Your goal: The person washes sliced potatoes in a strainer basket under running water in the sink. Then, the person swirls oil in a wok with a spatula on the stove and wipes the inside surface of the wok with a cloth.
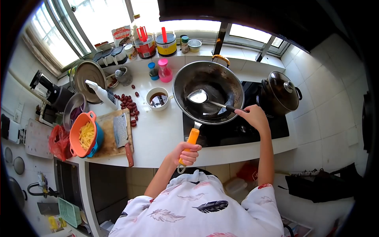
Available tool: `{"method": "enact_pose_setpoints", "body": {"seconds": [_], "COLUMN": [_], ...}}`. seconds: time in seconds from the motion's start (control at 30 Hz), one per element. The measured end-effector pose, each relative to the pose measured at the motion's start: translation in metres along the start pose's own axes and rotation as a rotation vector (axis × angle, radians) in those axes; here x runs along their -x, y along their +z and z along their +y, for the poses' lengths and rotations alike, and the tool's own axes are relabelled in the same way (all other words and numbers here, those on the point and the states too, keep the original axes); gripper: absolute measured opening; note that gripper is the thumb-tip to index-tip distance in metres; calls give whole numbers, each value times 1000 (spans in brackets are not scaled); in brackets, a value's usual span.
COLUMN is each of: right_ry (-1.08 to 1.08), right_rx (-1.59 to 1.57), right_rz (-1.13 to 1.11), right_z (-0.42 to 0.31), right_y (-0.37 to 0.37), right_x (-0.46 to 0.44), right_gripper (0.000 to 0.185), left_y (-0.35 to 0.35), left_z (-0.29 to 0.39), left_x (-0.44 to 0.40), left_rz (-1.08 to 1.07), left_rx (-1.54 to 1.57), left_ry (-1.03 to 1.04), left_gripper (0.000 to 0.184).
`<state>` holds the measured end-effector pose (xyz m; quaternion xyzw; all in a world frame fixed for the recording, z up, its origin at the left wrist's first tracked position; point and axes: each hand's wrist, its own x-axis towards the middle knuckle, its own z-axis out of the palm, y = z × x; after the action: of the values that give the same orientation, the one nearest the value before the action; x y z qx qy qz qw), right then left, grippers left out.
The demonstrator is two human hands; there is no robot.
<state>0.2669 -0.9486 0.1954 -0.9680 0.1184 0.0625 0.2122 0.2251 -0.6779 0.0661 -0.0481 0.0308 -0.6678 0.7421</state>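
My left hand (185, 153) is wrapped round the orange handle of a large wok (182, 93), which sits over the black cooktop. In my right hand (254, 117) is the dark handle of a metal spatula (198, 96), its shiny rounded head resting inside the wok. Dark brown marks and a wet sheen cover part of the wok's inner surface; I see no food pieces in it. Left of the wok stands a white cup (151, 103) of dark brown liquid.
A cleaver (120, 130) lies on a wooden board (103, 117), its handle past the counter edge. Nearby are an orange colander (73, 143) of yellow strips and red dates (127, 103). A lidded pot (281, 93) stands right of the wok. Seasoning jars (165, 71) stand behind.
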Motion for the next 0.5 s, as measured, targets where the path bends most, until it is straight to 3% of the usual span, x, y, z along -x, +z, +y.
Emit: {"method": "enact_pose_setpoints", "body": {"seconds": [0.17,0.3,0.43,0.5], "right_ry": [159,129,114,41], "right_rx": [-293,-409,-605,-694], "right_rz": [-45,66,87,68], "right_z": [28,33,1,-19], "right_y": [-3,0,-5,6], "right_x": [13,33,59,73], "right_gripper": [40,38,36,31], "left_y": [-2,-5,-5,-7], "left_z": [14,15,7,0], "left_x": [-15,-28,-25,-22], "left_rz": [-60,-34,34,145], "left_rx": [45,-28,-107,-229], "left_ry": [-21,-16,134,295], "left_gripper": [28,28,27,38]}}
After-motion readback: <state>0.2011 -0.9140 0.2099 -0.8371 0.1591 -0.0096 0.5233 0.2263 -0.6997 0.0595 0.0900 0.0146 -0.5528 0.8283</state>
